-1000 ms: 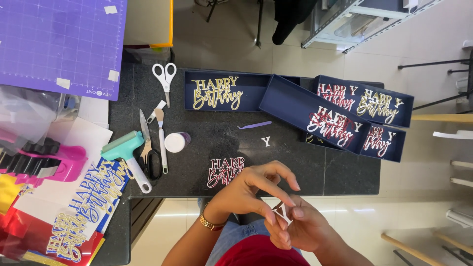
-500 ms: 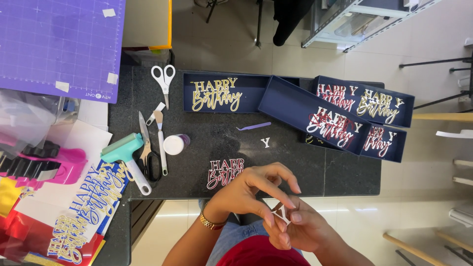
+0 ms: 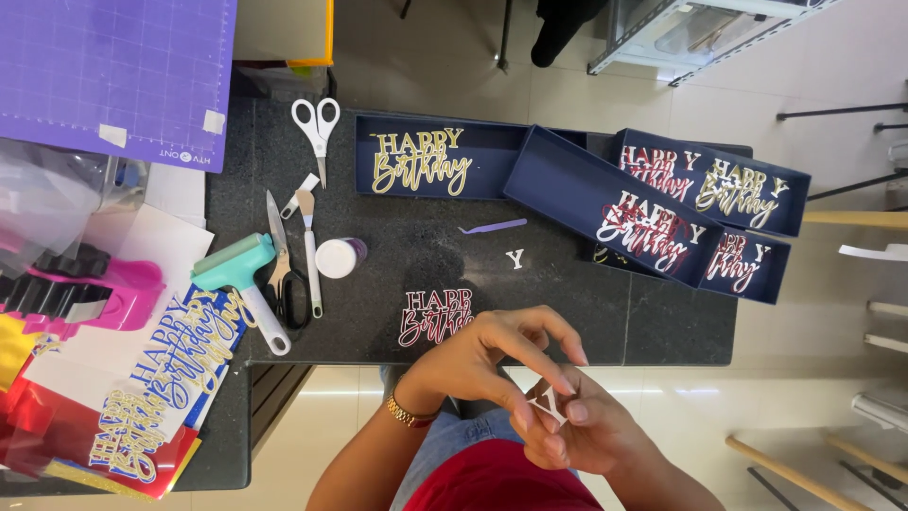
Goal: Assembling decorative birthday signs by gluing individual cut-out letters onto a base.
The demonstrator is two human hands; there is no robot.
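Your two hands meet just below the near edge of the dark table (image 3: 567,322), over your lap. Your right hand (image 3: 577,435) lies palm up with its fingers curled, and a small white cut-out letter (image 3: 547,405) sits pinched at its fingertips. Your left hand (image 3: 492,355), with a gold watch at the wrist, arches over from the left; its thumb and forefinger close on the same letter while the other fingers fan out, loosely spread. On the table just above your left hand lies a red-and-white birthday cut-out (image 3: 433,316), touching nothing else, and a second loose white letter (image 3: 515,258) rests further up, near a thin purple strip (image 3: 494,226). To the left sit a teal roller (image 3: 242,280), a small round white pot (image 3: 336,257) and white-handled scissors (image 3: 316,126). Dark blue trays (image 3: 558,175) holding more birthday cut-outs stand along the far side.
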